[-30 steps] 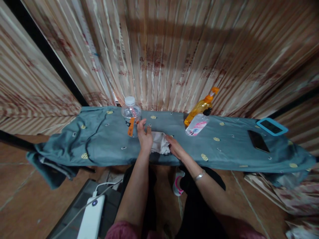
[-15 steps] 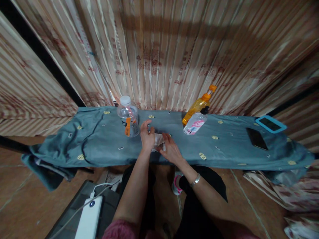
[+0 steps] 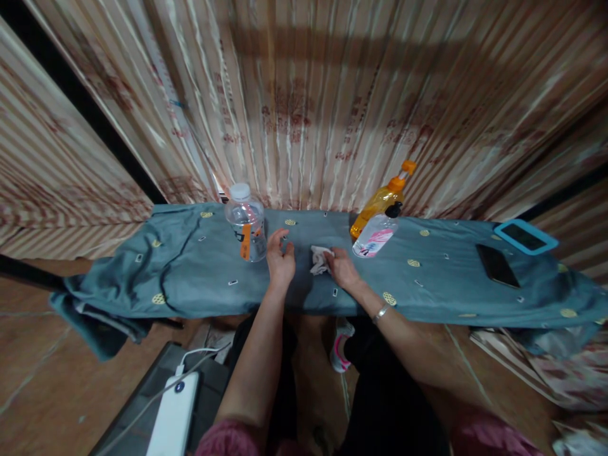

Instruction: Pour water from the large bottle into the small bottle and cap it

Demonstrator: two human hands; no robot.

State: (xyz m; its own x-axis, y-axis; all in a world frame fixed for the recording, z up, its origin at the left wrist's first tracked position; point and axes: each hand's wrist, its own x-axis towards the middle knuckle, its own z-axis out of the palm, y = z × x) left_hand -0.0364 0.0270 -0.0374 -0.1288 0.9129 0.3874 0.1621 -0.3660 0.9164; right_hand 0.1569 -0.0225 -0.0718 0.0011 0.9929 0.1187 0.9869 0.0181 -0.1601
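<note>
A narrow board covered with a blue-grey patterned cloth (image 3: 199, 278) runs across in front of me. My right hand (image 3: 342, 269) pinches a small crumpled white cloth (image 3: 319, 259) on the board's middle. My left hand (image 3: 280, 259) rests just left of it with fingers apart, holding nothing. A clear water bottle (image 3: 247, 223) with a white cap and orange label stands left of my left hand.
An orange spray bottle (image 3: 382, 197) and a clear bottle with a pink label (image 3: 375, 234) lean at the back right. A dark phone (image 3: 496, 266) and a blue-framed device (image 3: 525, 235) lie at the far right. A white power bank (image 3: 173, 421) with a cable sits below left. Striped curtains hang behind.
The white cloth has been gathered from a spread patch into a small bunch, held by my right hand. My right hand moved right and away; my left hand stayed in place.
</note>
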